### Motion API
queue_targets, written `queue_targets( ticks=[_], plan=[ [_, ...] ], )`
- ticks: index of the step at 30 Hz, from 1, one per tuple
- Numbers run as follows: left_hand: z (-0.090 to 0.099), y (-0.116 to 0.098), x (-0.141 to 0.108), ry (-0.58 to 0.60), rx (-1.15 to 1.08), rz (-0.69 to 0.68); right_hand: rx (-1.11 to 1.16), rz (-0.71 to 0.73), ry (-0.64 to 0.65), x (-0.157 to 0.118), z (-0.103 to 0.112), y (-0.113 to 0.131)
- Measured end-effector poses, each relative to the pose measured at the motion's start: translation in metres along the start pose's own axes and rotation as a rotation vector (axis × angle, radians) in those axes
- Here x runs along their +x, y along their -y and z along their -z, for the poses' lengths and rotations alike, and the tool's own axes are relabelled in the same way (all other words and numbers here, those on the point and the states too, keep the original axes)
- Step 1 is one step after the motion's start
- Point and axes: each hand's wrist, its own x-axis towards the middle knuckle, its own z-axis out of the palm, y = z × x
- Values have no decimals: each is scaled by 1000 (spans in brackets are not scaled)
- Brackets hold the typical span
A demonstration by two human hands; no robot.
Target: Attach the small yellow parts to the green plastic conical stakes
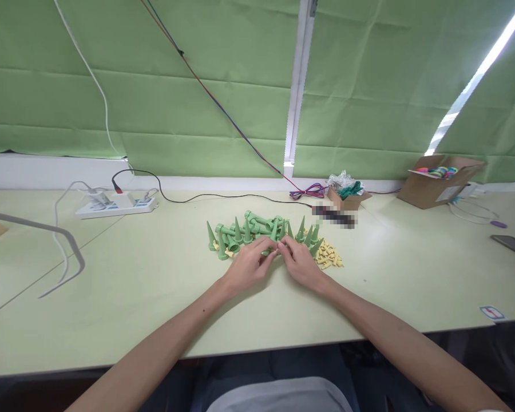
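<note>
My left hand [251, 264] and my right hand [301, 263] meet fingertip to fingertip at the near edge of a pile of green plastic spikes [261, 222]. Both are closed in a pinch. Whatever is between the fingers is too small and covered to make out. Some green cones [210, 236] stand upright on their wide ends left of my left hand; others rise just beyond my right hand, and several lie on their sides behind. Small yellow plastic pieces [329, 255] are heaped to the right of my right hand, with a few more among the cones at the left.
A power strip [115, 205] with plugs and cables lies at the back left. Behind the pile are a blurred dark object [333, 216], a coiled red-blue cable [309, 191] and a small open carton [348, 200]. A larger cardboard box [433, 189] and a phone [514, 246] are to the right.
</note>
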Motion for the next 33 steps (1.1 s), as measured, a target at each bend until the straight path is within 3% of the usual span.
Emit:
queue_targets(
  ticks=[14,23,33],
  plan=[
    [1,0,-1,41,-31,-12,-66,13,32,0,1,-1],
    [-1,-2,2,-45,-75,59,-5,7,6,0,0,1],
    [-1,-2,2,-22,-48,33,-23,8,11,1,-1,-4]
  ],
)
